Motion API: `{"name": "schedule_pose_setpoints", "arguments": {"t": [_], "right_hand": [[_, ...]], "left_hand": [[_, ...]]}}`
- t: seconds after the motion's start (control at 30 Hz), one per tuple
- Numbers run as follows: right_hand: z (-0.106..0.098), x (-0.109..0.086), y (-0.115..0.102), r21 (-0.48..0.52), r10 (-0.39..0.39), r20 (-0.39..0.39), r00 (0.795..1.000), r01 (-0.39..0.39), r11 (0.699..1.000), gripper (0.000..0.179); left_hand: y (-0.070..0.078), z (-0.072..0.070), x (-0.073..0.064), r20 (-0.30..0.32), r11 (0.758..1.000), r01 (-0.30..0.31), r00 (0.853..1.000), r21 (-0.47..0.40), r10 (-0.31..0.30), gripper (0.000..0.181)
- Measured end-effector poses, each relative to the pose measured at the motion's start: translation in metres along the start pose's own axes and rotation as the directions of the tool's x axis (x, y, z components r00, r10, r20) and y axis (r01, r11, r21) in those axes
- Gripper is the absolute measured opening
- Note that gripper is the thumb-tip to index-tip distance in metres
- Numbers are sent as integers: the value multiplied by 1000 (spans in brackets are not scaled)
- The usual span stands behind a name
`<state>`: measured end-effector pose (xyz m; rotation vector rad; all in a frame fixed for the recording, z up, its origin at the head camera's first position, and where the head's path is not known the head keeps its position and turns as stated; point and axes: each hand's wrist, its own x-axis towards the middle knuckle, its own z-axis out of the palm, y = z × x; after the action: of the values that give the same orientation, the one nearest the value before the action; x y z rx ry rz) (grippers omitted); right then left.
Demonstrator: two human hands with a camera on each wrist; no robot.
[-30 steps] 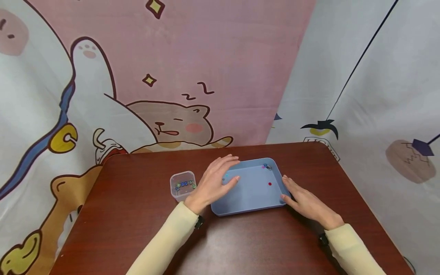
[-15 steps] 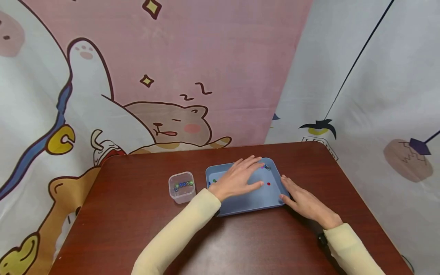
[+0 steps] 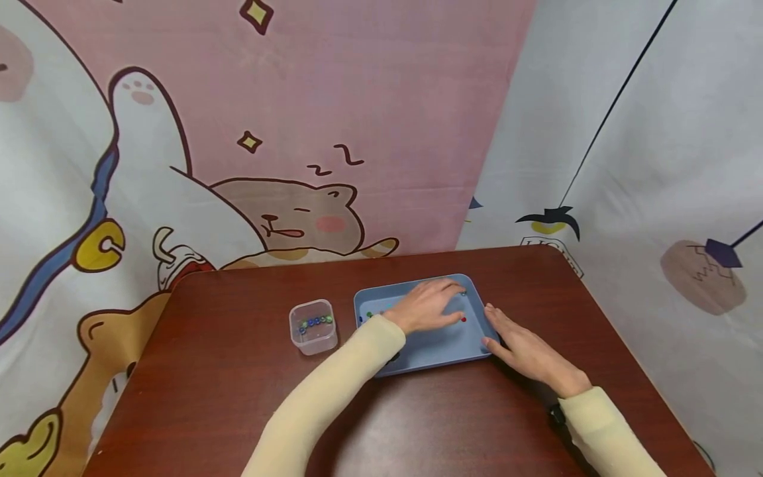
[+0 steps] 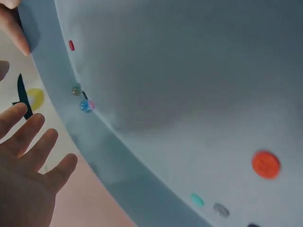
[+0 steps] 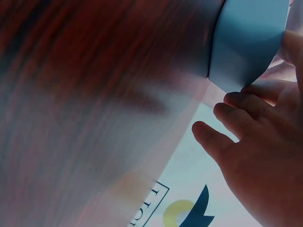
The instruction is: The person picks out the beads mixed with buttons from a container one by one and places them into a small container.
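My left hand point(image 3: 424, 306) hovers over the light-blue tray point(image 3: 438, 351), fingers reaching toward its back right corner. In the left wrist view its fingers are spread and hold nothing. A blue marble point(image 4: 85, 105), a greenish clear marble point(image 4: 76, 90) and a small pink piece point(image 4: 92, 105) lie together along the tray's wall. A small red disc point(image 3: 463, 319) lies near the left thumb. My right hand point(image 3: 530, 348) rests against the tray's right side, its fingers fairly straight. Left wrist view also has an orange button point(image 4: 266, 164), a teal piece point(image 4: 197, 199) and a grey piece point(image 4: 221, 210).
Left of the tray stands a clear plastic box point(image 3: 314, 344) with several blue and green marbles point(image 3: 317, 321) inside. A green marble point(image 3: 369, 315) shows at the tray's left end. The brown table point(image 3: 238, 371) meets a printed cloth point(image 3: 417, 132) at the back.
My left hand has moved right, from the tray's left part toward its back right corner, partly covering the marbles there. The right hand has stayed at the tray's right side.
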<state>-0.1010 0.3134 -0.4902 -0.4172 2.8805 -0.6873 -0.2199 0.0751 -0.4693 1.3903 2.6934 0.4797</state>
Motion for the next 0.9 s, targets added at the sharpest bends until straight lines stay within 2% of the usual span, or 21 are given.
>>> {"name": "schedule_pose_setpoints", "arguments": {"t": [0.17,0.33,0.53,0.9], "right_hand": [[1,1,1,-3,-5,1,1000,5,1000,78],[2,1,1,1,0,6,1000,0,1000,79],[1,1,0,1,-2,3,1000,2,1000,79],[2,0,2,3,0,5,1000,0,1000,78]], "left_hand": [[-2,11,15,19,996,84,996,-18,-83,53],[-4,20,26,42,983,172,985,-69,-169,49],[-2,25,35,80,964,243,969,-103,-236,49],[4,32,43,115,975,223,969,-16,-220,53]]}}
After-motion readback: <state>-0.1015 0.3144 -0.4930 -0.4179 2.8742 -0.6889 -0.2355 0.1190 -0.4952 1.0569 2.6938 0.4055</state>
